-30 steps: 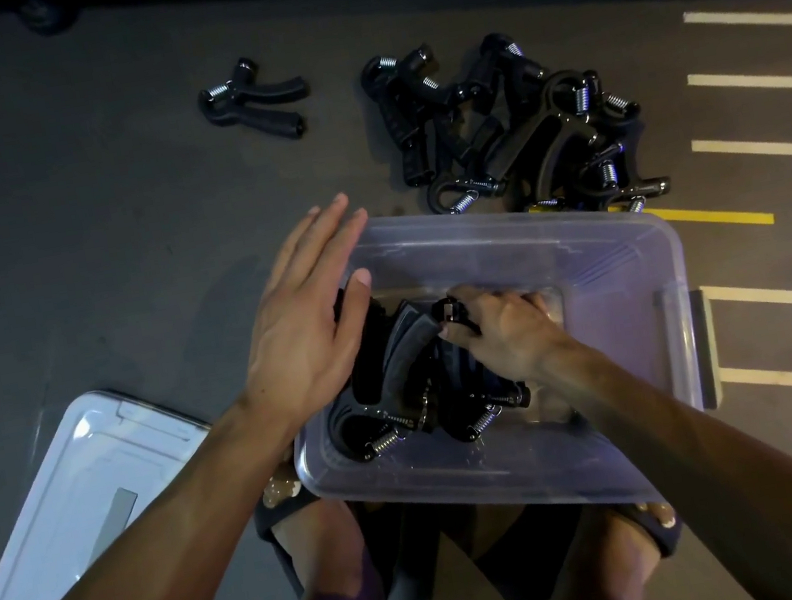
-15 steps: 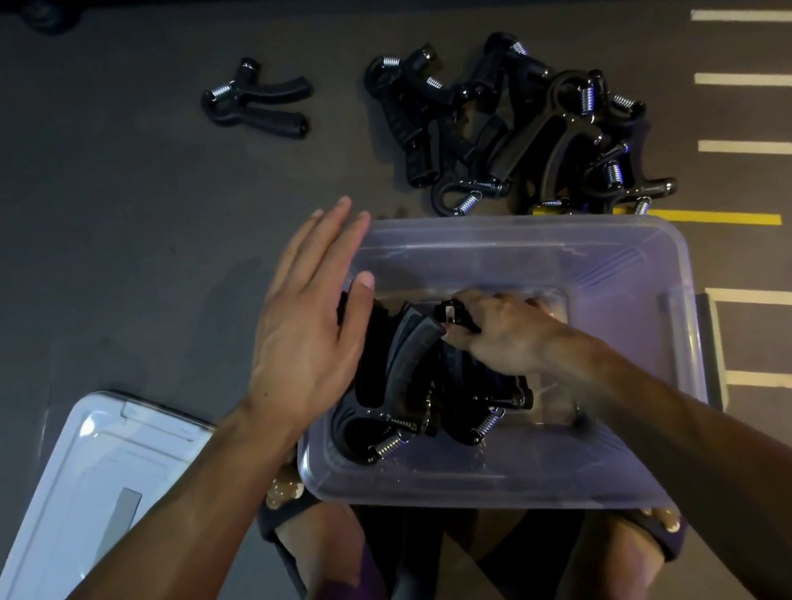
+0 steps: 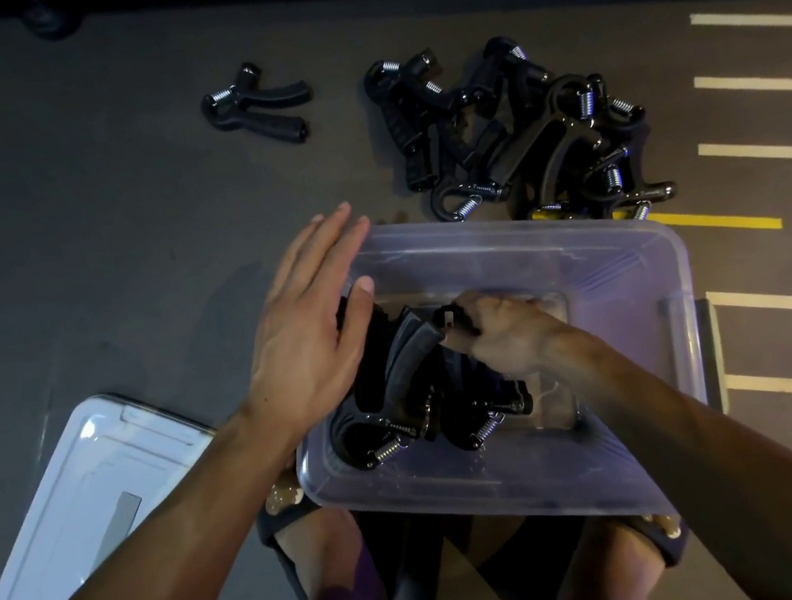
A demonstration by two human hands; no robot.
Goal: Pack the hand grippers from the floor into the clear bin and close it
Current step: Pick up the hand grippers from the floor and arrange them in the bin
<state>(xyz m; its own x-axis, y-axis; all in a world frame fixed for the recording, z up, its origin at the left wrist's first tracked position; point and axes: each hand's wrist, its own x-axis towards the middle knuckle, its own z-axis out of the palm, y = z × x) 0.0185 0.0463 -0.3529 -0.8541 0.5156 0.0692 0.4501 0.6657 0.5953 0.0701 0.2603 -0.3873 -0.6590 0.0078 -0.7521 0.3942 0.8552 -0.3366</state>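
The clear bin (image 3: 641, 292) stands open on the floor in front of my feet. Several black hand grippers (image 3: 396, 382) with steel springs stand packed in its left half. My right hand (image 3: 503, 334) is inside the bin, fingers closed on the top of one gripper handle. My left hand (image 3: 306, 334) lies flat with fingers spread over the bin's left rim, its thumb against the packed grippers. A pile of hand grippers (image 3: 529, 138) lies on the floor just beyond the bin. One single gripper (image 3: 257, 106) lies apart to the left.
The bin's clear lid (image 3: 80, 510) lies on the floor to my left. White lines (image 3: 764, 85) and a yellow line (image 3: 719, 222) mark the grey floor on the right. A dark wall base runs along the top.
Almost nothing moved; my view shifted slightly. Both hands stay at the grippers in the bin.
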